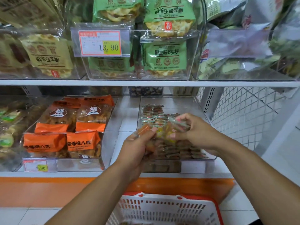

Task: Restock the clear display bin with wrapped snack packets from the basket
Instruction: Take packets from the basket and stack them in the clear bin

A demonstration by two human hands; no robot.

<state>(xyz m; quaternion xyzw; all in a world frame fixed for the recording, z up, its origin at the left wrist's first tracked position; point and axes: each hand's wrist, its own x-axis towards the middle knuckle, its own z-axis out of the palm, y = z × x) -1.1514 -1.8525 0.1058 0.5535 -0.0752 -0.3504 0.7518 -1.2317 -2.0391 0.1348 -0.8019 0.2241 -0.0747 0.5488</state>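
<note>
The clear display bin (209,158) sits on the lower shelf at centre right, holding several rows of small brown wrapped snack packets (177,151). My left hand (138,146) is over the bin's front left corner and grips a bunch of orange-brown packets (143,129). My right hand (194,130) hovers over the middle of the bin and pinches a clear-wrapped packet (180,123) between thumb and fingers. The white basket with a red rim (162,208) is below, at the bottom centre; its contents are mostly out of view.
A clear bin of orange-labelled packs (68,132) stands to the left on the same shelf, with a gap between the two bins. The upper shelf (146,82) carries bins of green and yellow cracker bags. A white wire mesh panel (246,114) closes the right side.
</note>
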